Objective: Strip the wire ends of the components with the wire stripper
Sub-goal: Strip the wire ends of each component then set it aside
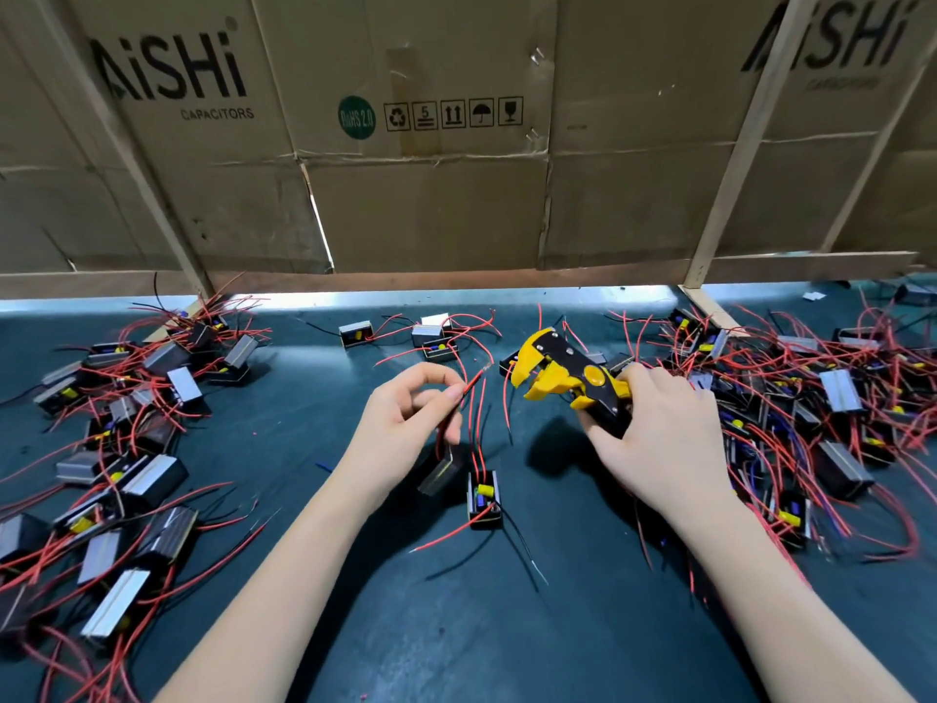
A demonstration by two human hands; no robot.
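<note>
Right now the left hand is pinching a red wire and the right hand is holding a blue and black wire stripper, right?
Not quite. The wire stripper is yellow and black, not blue and black, as the head view shows. The rest is right: the left hand pinches a red wire and the right hand holds the stripper.

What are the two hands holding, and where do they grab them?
The left hand pinches a red wire near its end. The right hand grips the wire stripper by its handles.
</note>
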